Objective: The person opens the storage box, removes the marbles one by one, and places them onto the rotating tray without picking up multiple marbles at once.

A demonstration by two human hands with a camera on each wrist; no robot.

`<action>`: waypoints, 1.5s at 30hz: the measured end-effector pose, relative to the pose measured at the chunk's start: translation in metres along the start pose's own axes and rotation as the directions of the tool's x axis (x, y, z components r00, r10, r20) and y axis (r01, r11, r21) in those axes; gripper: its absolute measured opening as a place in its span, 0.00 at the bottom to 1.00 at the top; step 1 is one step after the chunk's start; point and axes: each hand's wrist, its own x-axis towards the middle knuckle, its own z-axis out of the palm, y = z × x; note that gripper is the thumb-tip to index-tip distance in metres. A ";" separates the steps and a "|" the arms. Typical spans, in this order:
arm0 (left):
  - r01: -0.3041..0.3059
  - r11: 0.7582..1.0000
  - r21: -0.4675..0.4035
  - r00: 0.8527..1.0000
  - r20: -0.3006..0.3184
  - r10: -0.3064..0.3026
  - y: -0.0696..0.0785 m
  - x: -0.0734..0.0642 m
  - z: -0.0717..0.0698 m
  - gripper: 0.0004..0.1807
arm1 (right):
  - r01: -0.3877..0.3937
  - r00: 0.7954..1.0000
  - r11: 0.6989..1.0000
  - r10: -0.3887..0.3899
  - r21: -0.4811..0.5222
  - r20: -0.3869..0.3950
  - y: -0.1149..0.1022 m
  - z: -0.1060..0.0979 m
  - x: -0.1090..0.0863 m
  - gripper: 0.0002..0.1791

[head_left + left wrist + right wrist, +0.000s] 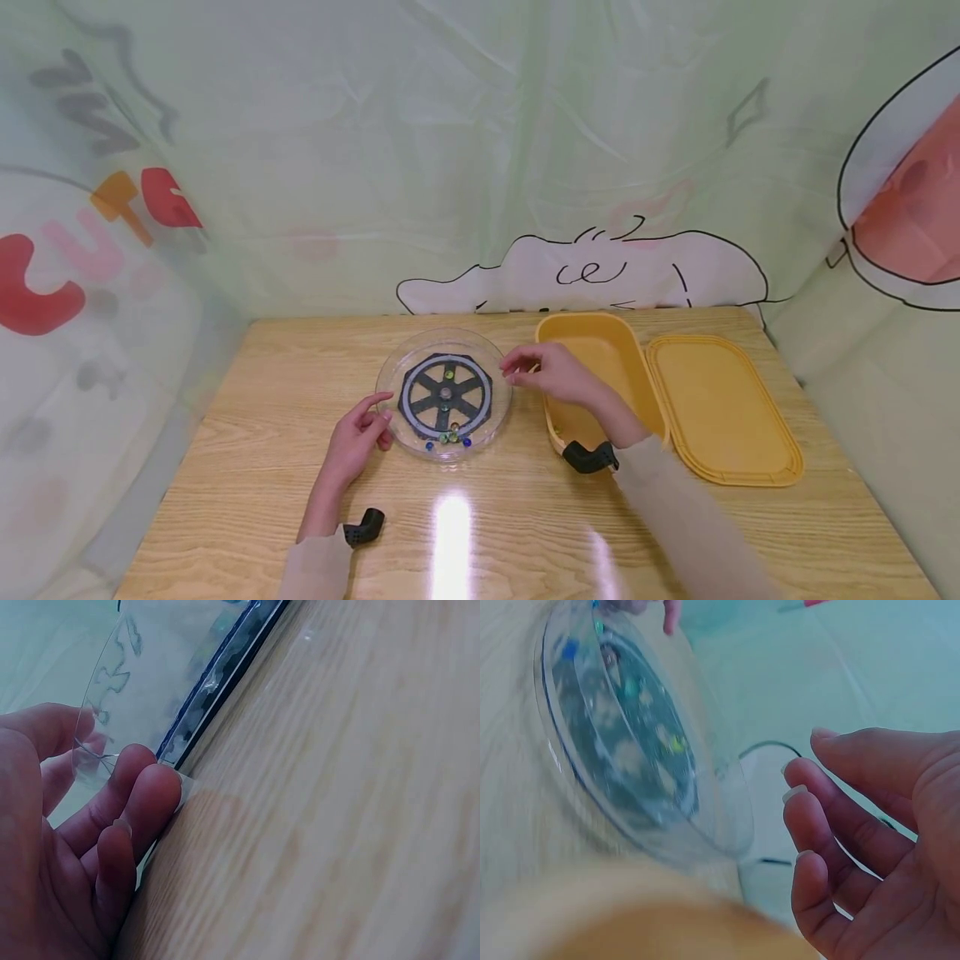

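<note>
A clear round dish [487, 435] stands on the table, with a dark six-spoked wheel-shaped piece [426, 382] showing within its outline. Several glass marbles [453, 436] cluster near the dish's front side; a yellow-green marble [449, 375] is farther back. At the left rim, my left hand [356, 442] holds the dish, fingers on both sides of its clear wall [112, 682]. Beside the right rim hovers my right hand [553, 372], fingers loosely bent; its fingertips [799, 814] hold nothing in the right wrist view.
Right of the dish is a deep yellow box [592, 329], partly under my right forearm, with a small marble [557, 430] inside near its front left. Its flat yellow lid [720, 408] lies farther right. A printed curtain [465, 167] hangs behind the table.
</note>
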 end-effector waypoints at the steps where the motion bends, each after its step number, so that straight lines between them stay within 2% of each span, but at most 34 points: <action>1: -0.003 1.000 -0.001 1.000 0.000 0.003 0.000 0.000 0.000 0.18 | 0.008 1.000 1.000 -0.008 -0.008 -0.001 0.002 -0.004 -0.002 0.09; 3: 0.002 1.000 -0.003 1.000 0.000 -0.002 0.001 0.000 0.000 0.19 | 0.019 1.000 1.000 -0.019 -0.024 -0.004 0.007 -0.011 -0.005 0.09; 10: 0.020 1.000 0.020 1.000 0.015 -0.021 0.039 -0.015 -0.001 0.20 | 0.021 1.000 0.995 -0.022 -0.096 -0.009 0.022 -0.033 -0.016 0.07; 15: 0.021 0.999 0.029 1.000 0.015 -0.022 0.042 -0.015 -0.001 0.19 | 0.039 0.999 0.994 -0.035 -0.107 0.041 0.033 -0.043 -0.024 0.06; 19: 0.016 0.999 0.037 0.999 0.027 -0.017 0.040 -0.013 -0.002 0.20 | 0.056 0.990 0.993 -0.043 -0.099 0.134 0.041 -0.048 -0.029 0.06; 21: 0.019 0.999 0.035 0.999 0.029 -0.020 0.031 -0.009 -0.002 0.21 | 0.058 0.981 0.994 -0.040 -0.091 0.188 0.045 -0.049 -0.030 0.06; 26: 0.025 0.999 0.025 0.999 0.019 -0.025 0.007 0.001 -0.003 0.21 | 0.033 0.943 0.998 -0.011 -0.061 0.332 0.048 -0.051 -0.031 0.07; 28: 0.014 1.000 0.018 1.000 0.013 -0.015 0.003 0.002 -0.003 0.20 | 0.013 0.922 0.999 0.008 -0.052 0.388 0.047 -0.050 -0.030 0.07; 35: -0.025 1.000 -0.005 1.000 0.002 0.025 0.001 0.001 -0.001 0.18 | -0.088 0.846 0.995 0.096 -0.039 0.525 0.047 -0.045 -0.023 0.08; 38: -0.037 0.999 -0.012 0.999 0.000 0.037 0.002 0.001 0.000 0.18 | -0.121 0.822 0.990 0.140 -0.072 0.552 0.053 -0.041 -0.020 0.10; 45: -0.026 1.000 -0.016 1.000 0.004 0.026 0.000 0.000 0.001 0.18 | -0.148 0.771 0.983 0.186 -0.113 0.609 0.057 -0.036 -0.018 0.10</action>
